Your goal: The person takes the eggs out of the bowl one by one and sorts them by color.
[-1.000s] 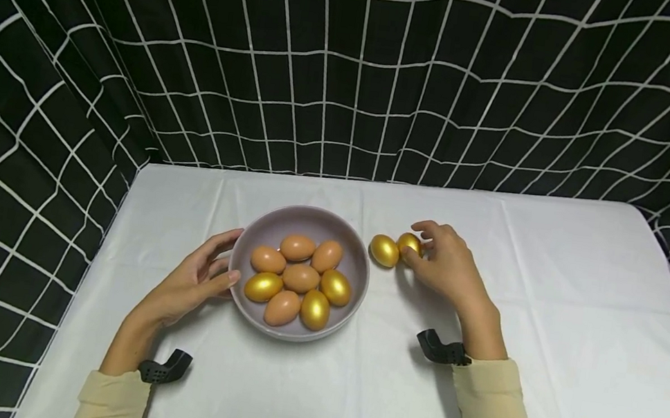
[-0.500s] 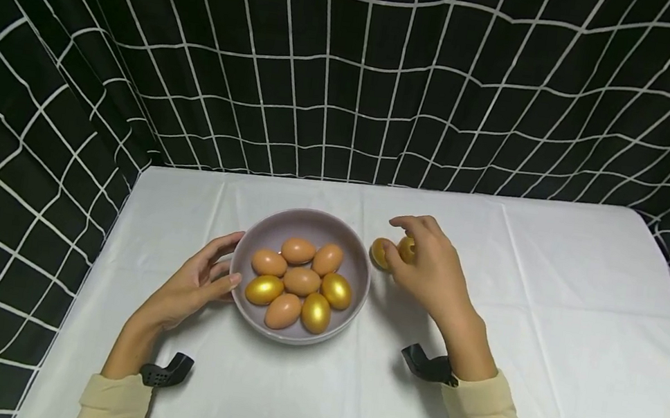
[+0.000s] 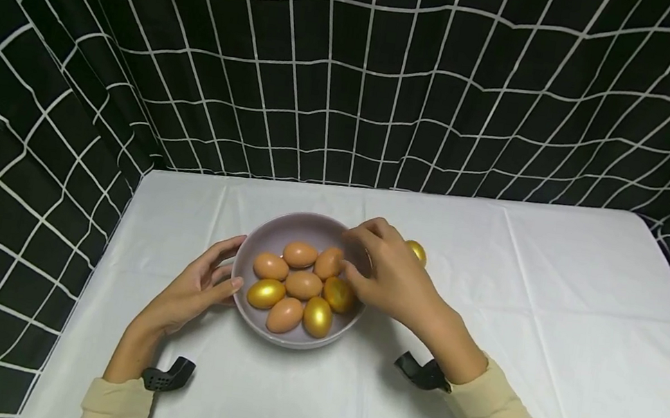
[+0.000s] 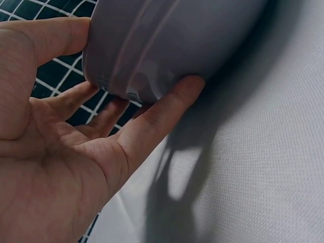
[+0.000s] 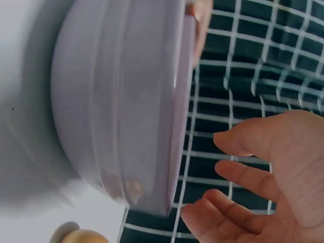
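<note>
Fingers of right hand (image 3: 393, 272) are hanging parted, gripping nothing; brown egg (image 3: 328, 264) lying just left, mid-frame, long axis slanting upper right; farther left hand (image 3: 197, 284) touching bowl (image 3: 307, 229).

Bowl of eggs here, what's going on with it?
A person's left hand rests against the left side of the mauve bowl, which holds five brown eggs and three golden eggs. The right hand, with no egg visible in it, hovers over the right edge. Another golden egg lies on the white tablecloth, partly hidden.
</note>
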Motion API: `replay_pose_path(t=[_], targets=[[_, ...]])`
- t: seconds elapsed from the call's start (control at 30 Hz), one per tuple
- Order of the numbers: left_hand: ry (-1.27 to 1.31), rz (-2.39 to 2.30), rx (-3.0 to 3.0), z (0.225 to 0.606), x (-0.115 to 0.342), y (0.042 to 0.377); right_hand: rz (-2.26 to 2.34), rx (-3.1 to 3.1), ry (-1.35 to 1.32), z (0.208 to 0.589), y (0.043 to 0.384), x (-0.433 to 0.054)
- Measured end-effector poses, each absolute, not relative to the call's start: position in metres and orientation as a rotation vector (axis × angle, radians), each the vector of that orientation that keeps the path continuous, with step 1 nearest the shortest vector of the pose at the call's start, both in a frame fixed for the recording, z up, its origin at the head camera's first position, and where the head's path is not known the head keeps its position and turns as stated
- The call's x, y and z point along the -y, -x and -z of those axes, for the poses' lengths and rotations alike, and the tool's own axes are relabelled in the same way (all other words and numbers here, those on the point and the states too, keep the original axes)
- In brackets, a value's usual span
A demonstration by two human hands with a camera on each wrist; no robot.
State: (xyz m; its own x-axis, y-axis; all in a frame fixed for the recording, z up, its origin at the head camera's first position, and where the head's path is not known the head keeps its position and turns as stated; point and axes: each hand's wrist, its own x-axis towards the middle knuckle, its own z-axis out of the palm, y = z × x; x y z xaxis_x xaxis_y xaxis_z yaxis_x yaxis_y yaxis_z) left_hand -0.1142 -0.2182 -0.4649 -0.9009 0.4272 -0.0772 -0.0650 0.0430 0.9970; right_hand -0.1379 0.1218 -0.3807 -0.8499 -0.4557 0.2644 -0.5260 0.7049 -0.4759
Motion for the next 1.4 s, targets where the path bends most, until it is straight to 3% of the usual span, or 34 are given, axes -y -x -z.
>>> replay_pose_path(t=[0.3,0.83,1.4], targets=[[-0.396,-1.922,-1.975,0.462,0.218,0.121,-0.546,3.008,-1.077,0.37,0.141,-0.094],[-0.402,-1.947,-1.96,0.467,0.222,0.118,-0.024,3.316,-1.21,0.366,0.147,-0.068],[-0.382,-1.919,-1.977,0.468,0.22,0.114,-0.287,3.331,-1.266,0.377,0.148,-0.074]])
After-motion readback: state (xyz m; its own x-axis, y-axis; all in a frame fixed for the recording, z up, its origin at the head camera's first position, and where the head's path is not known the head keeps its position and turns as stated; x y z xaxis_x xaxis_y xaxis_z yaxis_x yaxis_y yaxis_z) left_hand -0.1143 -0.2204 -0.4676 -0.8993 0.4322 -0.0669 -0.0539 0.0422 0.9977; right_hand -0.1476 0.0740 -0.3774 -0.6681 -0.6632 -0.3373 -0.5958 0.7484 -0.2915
